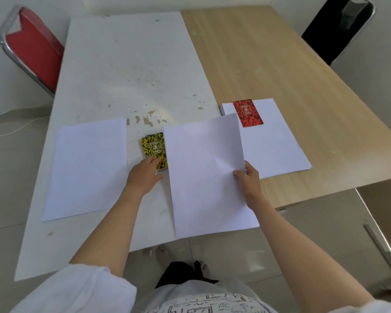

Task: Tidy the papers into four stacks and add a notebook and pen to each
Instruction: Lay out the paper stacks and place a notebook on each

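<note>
Here no notebook (155, 150) label reads clearly; hands (145, 175) touching

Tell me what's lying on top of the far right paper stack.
A red notebook lies near the far edge of the right paper stack. No pen shows on it. The held sheets cover its left corner.

Just one view here, a head cam, wide-angle, looking forward and steeply down from standing height. It faces across the white worktop (113, 64) toward the far wall, close enough that both forearms fill the bottom of the frame. Edges bend a lot, and the wearer's own feet show below.
</note>
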